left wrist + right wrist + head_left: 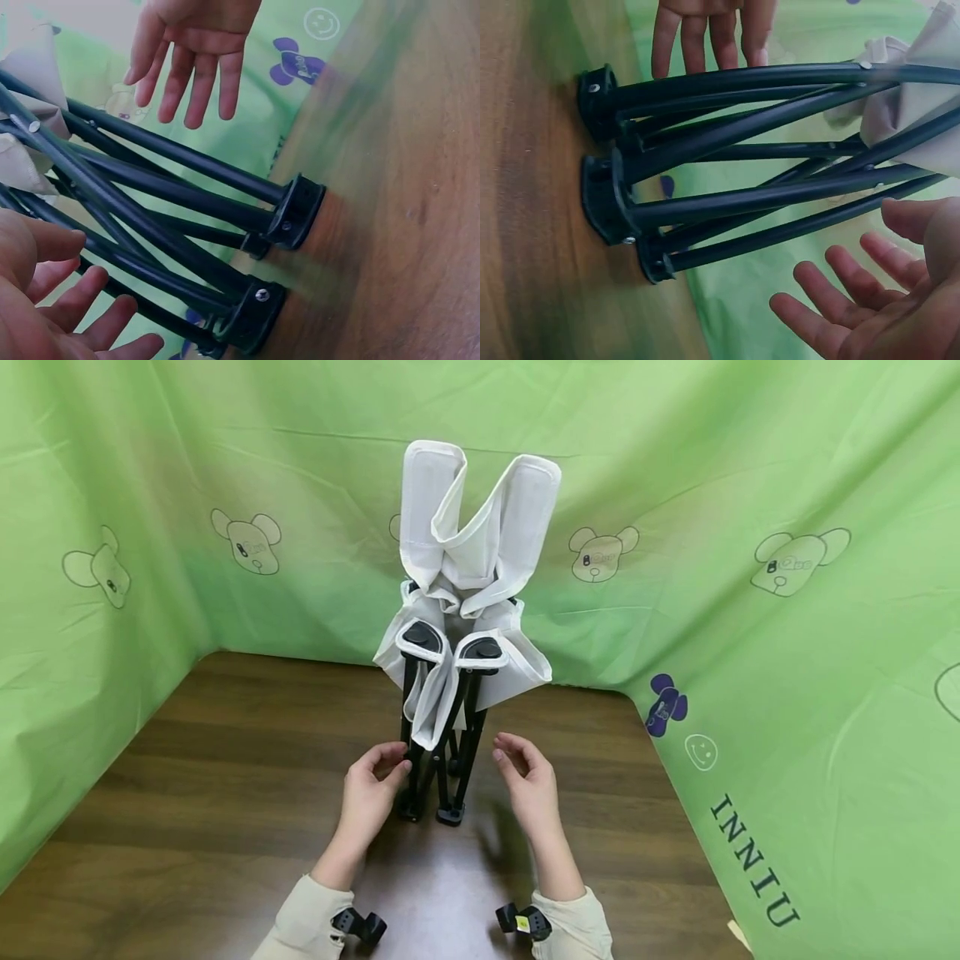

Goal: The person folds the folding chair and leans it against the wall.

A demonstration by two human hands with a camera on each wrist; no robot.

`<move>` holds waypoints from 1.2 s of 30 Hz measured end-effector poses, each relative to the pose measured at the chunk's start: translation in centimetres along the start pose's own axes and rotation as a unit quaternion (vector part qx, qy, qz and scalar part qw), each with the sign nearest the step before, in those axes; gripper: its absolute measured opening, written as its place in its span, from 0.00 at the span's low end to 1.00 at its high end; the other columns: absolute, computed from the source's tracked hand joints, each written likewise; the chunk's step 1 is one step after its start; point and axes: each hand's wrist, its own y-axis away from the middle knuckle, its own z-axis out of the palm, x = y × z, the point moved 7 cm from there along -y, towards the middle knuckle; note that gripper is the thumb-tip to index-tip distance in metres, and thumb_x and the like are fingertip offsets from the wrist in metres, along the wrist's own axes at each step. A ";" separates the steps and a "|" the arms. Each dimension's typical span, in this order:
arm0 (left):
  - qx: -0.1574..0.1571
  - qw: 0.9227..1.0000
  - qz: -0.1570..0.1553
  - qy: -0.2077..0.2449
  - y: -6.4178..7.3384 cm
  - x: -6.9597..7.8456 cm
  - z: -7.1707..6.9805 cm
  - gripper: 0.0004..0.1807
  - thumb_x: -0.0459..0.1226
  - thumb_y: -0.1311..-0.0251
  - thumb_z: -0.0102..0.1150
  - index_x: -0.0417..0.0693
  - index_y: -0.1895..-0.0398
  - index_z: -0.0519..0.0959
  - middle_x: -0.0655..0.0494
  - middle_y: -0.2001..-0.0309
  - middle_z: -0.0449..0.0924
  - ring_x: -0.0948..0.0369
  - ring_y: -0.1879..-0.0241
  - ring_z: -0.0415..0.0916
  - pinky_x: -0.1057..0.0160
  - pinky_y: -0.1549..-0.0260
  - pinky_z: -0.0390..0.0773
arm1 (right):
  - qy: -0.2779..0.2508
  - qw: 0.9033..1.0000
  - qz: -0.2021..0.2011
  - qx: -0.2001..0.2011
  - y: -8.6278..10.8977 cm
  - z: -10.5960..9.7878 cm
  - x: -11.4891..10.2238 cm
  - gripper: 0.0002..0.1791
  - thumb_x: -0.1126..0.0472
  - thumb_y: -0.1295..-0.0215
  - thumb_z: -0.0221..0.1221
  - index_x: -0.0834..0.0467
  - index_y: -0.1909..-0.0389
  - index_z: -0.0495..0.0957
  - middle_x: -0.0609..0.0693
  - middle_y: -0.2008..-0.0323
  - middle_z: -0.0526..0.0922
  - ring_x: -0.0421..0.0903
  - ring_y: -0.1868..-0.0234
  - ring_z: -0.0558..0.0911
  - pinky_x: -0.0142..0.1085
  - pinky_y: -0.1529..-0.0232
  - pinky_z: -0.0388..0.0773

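A small folding chair with white fabric [474, 564] and black metal legs [471, 739] stands upright on the table, its legs drawn close together. Beside the legs on the left is my left hand [367, 793], fingers loosely bent and holding nothing; whether its fingertips touch a leg I cannot tell. My right hand [534, 793] hovers apart from the legs on the other side, likewise holding nothing. Both wrist views show spread, relaxed fingers flanking the crossing tubes [172, 184]. Black plastic feet [600, 199] join the tube ends at the tabletop.
The brown wooden table [247, 793] carries the chair. Green cloth [315, 468] printed with bear heads hangs around the back and sides. Dark lettering [756, 860] and a purple bear figure [666, 706] mark the right side. Each wrist wears a black camera mount [360, 925].
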 end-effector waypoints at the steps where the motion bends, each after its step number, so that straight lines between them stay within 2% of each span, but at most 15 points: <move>1: 0.001 1.000 0.000 0.000 0.0 -0.1 0.1 0.13 0.27 0.38 0.67 0.37 0.50 0.84 0.42 0.52 0.87 0.50 0.50 0.85 0.75 0.59 0.80 | 0.001 1.000 0.003 0.000 0.1 0.1 0.2 0.16 0.65 0.29 0.63 0.64 0.42 0.80 0.60 0.46 0.85 0.50 0.43 0.84 0.25 0.47 0.79; 7: -0.004 1.000 -0.013 0.007 0.0 -0.8 0.5 0.14 0.27 0.38 0.67 0.38 0.49 0.84 0.40 0.52 0.86 0.53 0.53 0.85 0.73 0.60 0.81 | 0.019 0.999 0.031 -0.012 0.6 1.2 0.7 0.17 0.67 0.28 0.62 0.64 0.40 0.78 0.64 0.45 0.83 0.55 0.40 0.82 0.23 0.46 0.76; 11: -0.019 0.998 -0.037 0.039 -0.2 -1.3 0.9 0.15 0.28 0.35 0.64 0.35 0.45 0.82 0.36 0.49 0.84 0.54 0.51 0.83 0.73 0.58 0.80 | 0.035 0.998 0.043 -0.030 1.4 2.2 -0.7 0.17 0.70 0.29 0.61 0.68 0.41 0.76 0.67 0.46 0.82 0.58 0.43 0.82 0.25 0.47 0.76; 15: -0.026 0.996 -0.056 0.067 -0.3 -1.8 1.2 0.16 0.28 0.33 0.63 0.33 0.43 0.81 0.35 0.48 0.84 0.54 0.50 0.81 0.74 0.57 0.78 | 0.035 0.997 0.045 -0.044 2.2 3.0 -2.0 0.16 0.72 0.30 0.60 0.71 0.43 0.76 0.67 0.48 0.82 0.56 0.47 0.82 0.27 0.49 0.77; 18: -0.030 0.996 -0.055 0.064 -0.3 -1.8 1.3 0.16 0.27 0.33 0.63 0.33 0.43 0.81 0.36 0.49 0.84 0.53 0.50 0.81 0.74 0.56 0.78 | 0.015 0.997 0.053 -0.053 2.4 3.5 -1.6 0.16 0.72 0.30 0.60 0.70 0.43 0.77 0.66 0.49 0.82 0.52 0.51 0.81 0.29 0.52 0.78; 21: -0.035 0.996 -0.055 0.053 -0.2 -1.1 1.5 0.16 0.24 0.34 0.60 0.30 0.44 0.80 0.34 0.50 0.84 0.48 0.49 0.82 0.74 0.56 0.77 | -0.005 0.997 0.055 -0.054 2.1 4.0 0.4 0.15 0.71 0.29 0.60 0.67 0.44 0.77 0.64 0.50 0.82 0.47 0.55 0.80 0.32 0.57 0.80; 25: -0.038 0.997 -0.042 0.047 -0.3 -0.9 1.9 0.16 0.21 0.35 0.59 0.29 0.45 0.80 0.33 0.53 0.85 0.43 0.51 0.83 0.74 0.56 0.77 | -0.015 0.997 0.056 -0.047 1.7 4.6 2.9 0.14 0.71 0.29 0.59 0.65 0.44 0.77 0.62 0.51 0.82 0.45 0.58 0.79 0.37 0.61 0.84; 27: -0.042 0.998 -0.029 0.044 -0.4 -1.3 2.1 0.15 0.21 0.35 0.59 0.29 0.46 0.80 0.33 0.54 0.85 0.44 0.53 0.84 0.74 0.57 0.78 | -0.013 0.997 0.057 -0.041 1.7 4.7 3.1 0.14 0.73 0.30 0.58 0.64 0.45 0.77 0.63 0.51 0.82 0.48 0.57 0.80 0.38 0.61 0.85; 31: -0.044 0.999 0.001 0.027 -0.5 -1.4 2.3 0.13 0.22 0.35 0.60 0.31 0.47 0.81 0.37 0.56 0.87 0.48 0.58 0.86 0.73 0.60 0.80 | 0.011 0.999 0.044 -0.026 2.1 4.7 2.2 0.16 0.76 0.31 0.58 0.65 0.45 0.75 0.64 0.52 0.82 0.54 0.57 0.81 0.36 0.63 0.84; 36: -0.036 0.999 0.031 -0.025 -0.4 -1.3 1.9 0.13 0.24 0.35 0.61 0.35 0.48 0.83 0.43 0.57 0.89 0.53 0.60 0.85 0.72 0.62 0.82 | 0.039 0.999 0.023 -0.030 3.0 4.8 -0.6 0.16 0.78 0.32 0.57 0.67 0.45 0.72 0.67 0.53 0.82 0.64 0.55 0.83 0.51 0.59 0.86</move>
